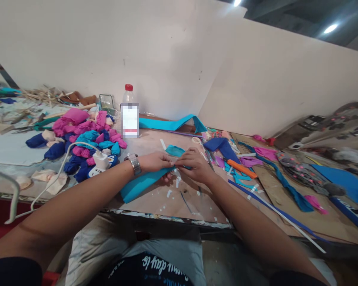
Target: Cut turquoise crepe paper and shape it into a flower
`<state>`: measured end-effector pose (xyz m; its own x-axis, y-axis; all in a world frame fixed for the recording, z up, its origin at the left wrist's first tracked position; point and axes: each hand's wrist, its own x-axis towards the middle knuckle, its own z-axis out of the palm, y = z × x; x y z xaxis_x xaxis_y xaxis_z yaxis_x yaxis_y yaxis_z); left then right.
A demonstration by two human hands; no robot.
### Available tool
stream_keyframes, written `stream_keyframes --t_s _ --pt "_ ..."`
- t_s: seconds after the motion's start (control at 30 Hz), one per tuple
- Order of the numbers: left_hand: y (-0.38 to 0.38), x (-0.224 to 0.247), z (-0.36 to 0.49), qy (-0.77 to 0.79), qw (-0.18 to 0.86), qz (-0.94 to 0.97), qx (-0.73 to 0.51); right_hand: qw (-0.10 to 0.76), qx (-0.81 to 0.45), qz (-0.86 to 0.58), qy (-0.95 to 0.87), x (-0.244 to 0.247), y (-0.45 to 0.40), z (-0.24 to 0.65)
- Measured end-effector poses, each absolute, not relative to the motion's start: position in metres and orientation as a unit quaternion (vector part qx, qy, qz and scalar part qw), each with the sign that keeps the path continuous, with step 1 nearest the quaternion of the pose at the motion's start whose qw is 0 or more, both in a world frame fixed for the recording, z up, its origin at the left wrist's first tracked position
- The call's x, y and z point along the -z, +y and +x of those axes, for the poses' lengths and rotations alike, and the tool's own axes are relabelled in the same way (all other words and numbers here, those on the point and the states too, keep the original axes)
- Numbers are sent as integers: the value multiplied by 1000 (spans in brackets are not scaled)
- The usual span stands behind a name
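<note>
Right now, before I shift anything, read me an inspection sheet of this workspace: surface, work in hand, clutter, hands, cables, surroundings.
Surface: table scattered with small white scraps.
Work: blue cloth, its far end at the fingers.
Clutter: heaped bundles to the left, bottle behind, orange object and fabric strips to the right.
Hands: left hand pinches the cloth; right hand has bent fingers at its end, grip unclear.
Cables: white cable loops from the charger to the table's front edge.
Surroundings: pale wall, ceiling lights.

Brown tbl (151,142): cloth bundles (77,126) L, red-capped btl (128,96) at back, cardbd (264,182) R.
</note>
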<state>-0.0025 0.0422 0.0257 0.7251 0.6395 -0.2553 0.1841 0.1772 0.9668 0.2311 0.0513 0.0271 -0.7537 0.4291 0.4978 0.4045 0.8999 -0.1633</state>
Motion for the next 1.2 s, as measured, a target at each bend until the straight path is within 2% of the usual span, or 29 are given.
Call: stream_keyframes --t_s 0.6,1.0,1.2 --pt "51 -23 -6 330 505 773 -196 290 -39 -238 -926 -29 48 228" --pt "47 -24 -4 356 550 731 -190 263 -33 -254 -930 -28 48 228" --pt "44 -31 -2 381 424 800 -189 248 -29 -264 -932 -29 48 227"
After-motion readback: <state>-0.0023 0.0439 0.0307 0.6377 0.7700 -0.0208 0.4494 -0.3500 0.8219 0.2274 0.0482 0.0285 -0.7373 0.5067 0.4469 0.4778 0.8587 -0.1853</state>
